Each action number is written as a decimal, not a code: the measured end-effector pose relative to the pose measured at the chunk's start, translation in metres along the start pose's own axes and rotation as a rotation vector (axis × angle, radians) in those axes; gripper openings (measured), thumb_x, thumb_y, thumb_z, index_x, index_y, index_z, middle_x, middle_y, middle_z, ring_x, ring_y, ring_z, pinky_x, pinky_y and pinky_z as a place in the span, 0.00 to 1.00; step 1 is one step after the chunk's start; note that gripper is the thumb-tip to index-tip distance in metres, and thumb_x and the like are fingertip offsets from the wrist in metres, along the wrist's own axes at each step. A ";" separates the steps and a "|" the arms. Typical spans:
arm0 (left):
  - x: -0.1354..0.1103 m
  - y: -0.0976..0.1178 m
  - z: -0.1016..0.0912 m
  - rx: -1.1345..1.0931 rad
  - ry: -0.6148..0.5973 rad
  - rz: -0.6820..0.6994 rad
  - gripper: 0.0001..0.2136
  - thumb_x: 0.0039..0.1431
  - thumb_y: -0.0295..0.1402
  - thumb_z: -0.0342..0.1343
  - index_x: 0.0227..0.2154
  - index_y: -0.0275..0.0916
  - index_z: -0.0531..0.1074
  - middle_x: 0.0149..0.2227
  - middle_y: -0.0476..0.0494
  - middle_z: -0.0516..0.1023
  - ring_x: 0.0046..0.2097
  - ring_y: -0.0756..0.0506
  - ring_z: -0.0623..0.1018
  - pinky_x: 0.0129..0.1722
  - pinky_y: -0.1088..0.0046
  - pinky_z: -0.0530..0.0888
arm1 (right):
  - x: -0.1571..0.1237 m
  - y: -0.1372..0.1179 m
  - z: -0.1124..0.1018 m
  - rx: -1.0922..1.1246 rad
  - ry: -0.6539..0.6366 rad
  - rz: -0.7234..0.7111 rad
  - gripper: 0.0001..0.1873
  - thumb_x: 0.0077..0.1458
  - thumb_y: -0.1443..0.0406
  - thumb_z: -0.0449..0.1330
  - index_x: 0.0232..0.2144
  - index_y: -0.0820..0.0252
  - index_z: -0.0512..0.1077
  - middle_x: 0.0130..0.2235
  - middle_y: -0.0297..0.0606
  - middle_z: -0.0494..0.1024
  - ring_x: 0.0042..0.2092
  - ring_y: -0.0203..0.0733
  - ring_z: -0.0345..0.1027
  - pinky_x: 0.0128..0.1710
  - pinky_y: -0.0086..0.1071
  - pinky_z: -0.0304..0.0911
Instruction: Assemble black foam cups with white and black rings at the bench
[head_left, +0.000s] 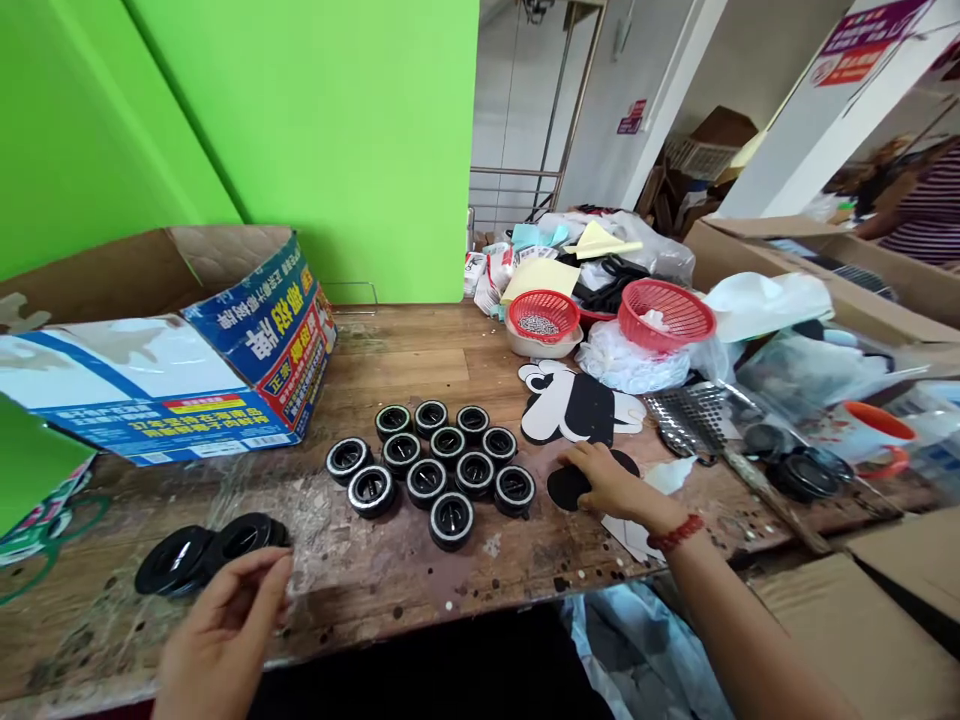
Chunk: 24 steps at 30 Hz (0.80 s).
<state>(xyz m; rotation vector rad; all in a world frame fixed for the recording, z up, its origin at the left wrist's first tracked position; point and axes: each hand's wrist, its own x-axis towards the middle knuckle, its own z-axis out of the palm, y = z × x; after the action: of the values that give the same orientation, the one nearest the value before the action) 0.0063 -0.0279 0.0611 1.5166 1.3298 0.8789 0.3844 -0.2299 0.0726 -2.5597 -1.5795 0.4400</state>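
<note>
My left hand is at the front left of the bench, its thumb and fingers pressed together. Whatever they may pinch is too small or hidden. Just beyond it lie black plastic rings, some overlapping. Farther right, my right hand, with a red beaded bracelet on the wrist, has its bent fingers and thumb on a flat black disc. Between my hands, several round black parts with pale rims are grouped on the bench. White paper pieces lie partly under my right hand.
A printed cardboard box stands at left before a green panel. Black-and-white cutouts, red baskets, a perforated metal scoop and an orange-rimmed mug crowd the right. A person in stripes is far right.
</note>
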 end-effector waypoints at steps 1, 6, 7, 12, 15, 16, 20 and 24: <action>-0.002 0.009 0.008 -0.009 -0.037 0.001 0.30 0.34 0.61 0.65 0.32 0.40 0.74 0.26 0.51 0.75 0.26 0.49 0.72 0.25 0.78 0.72 | 0.005 -0.001 -0.001 -0.017 -0.008 -0.009 0.28 0.36 0.78 0.60 0.43 0.62 0.72 0.48 0.45 0.74 0.46 0.47 0.64 0.43 0.34 0.59; -0.010 0.032 0.030 -0.084 -0.162 0.024 0.26 0.38 0.57 0.66 0.31 0.38 0.74 0.23 0.50 0.73 0.24 0.49 0.70 0.24 0.76 0.70 | 0.023 0.000 -0.012 -0.079 -0.007 -0.044 0.16 0.36 0.79 0.61 0.31 0.61 0.73 0.39 0.44 0.75 0.39 0.46 0.64 0.37 0.34 0.56; -0.010 0.031 0.030 -0.081 -0.187 0.028 0.25 0.40 0.56 0.65 0.32 0.38 0.75 0.23 0.50 0.72 0.24 0.49 0.70 0.24 0.76 0.70 | 0.023 0.000 -0.016 -0.091 0.017 -0.061 0.13 0.38 0.79 0.60 0.28 0.61 0.73 0.36 0.45 0.74 0.38 0.46 0.64 0.37 0.35 0.56; -0.013 0.022 0.024 -0.067 -0.267 0.053 0.18 0.48 0.50 0.63 0.31 0.39 0.77 0.29 0.46 0.77 0.31 0.46 0.75 0.34 0.72 0.72 | 0.009 -0.034 -0.045 0.171 0.495 -0.164 0.06 0.55 0.66 0.55 0.30 0.57 0.71 0.31 0.41 0.74 0.35 0.45 0.65 0.35 0.37 0.58; -0.019 0.028 0.025 -0.154 -0.394 0.008 0.17 0.48 0.47 0.64 0.36 0.40 0.79 0.39 0.42 0.80 0.42 0.42 0.77 0.45 0.68 0.73 | 0.000 -0.087 -0.049 0.598 0.595 -0.126 0.09 0.55 0.57 0.58 0.34 0.55 0.70 0.27 0.35 0.72 0.26 0.38 0.62 0.25 0.32 0.56; -0.023 0.031 0.027 -0.212 -0.454 -0.024 0.19 0.47 0.46 0.66 0.40 0.40 0.78 0.43 0.41 0.80 0.46 0.41 0.77 0.48 0.67 0.72 | -0.001 -0.107 -0.046 0.770 0.541 -0.118 0.12 0.54 0.54 0.60 0.36 0.55 0.69 0.26 0.33 0.71 0.24 0.36 0.61 0.23 0.30 0.54; -0.034 0.040 0.036 -0.475 -0.610 -0.155 0.25 0.44 0.43 0.70 0.46 0.39 0.76 0.47 0.39 0.79 0.49 0.40 0.77 0.52 0.65 0.71 | 0.012 -0.176 -0.007 1.244 0.133 -0.090 0.25 0.49 0.51 0.64 0.43 0.54 0.61 0.22 0.25 0.67 0.19 0.33 0.57 0.16 0.26 0.50; -0.036 0.031 0.034 -0.581 -0.462 -0.290 0.18 0.43 0.43 0.70 0.34 0.36 0.77 0.32 0.44 0.80 0.35 0.45 0.77 0.40 0.70 0.74 | 0.025 -0.209 0.035 1.123 0.162 -0.172 0.18 0.53 0.56 0.61 0.43 0.54 0.62 0.28 0.30 0.69 0.25 0.37 0.64 0.23 0.30 0.60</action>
<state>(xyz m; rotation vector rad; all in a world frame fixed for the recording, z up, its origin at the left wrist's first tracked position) 0.0419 -0.0698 0.0805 0.9611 0.8269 0.6053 0.2046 -0.1149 0.0835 -1.5404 -1.0060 0.7801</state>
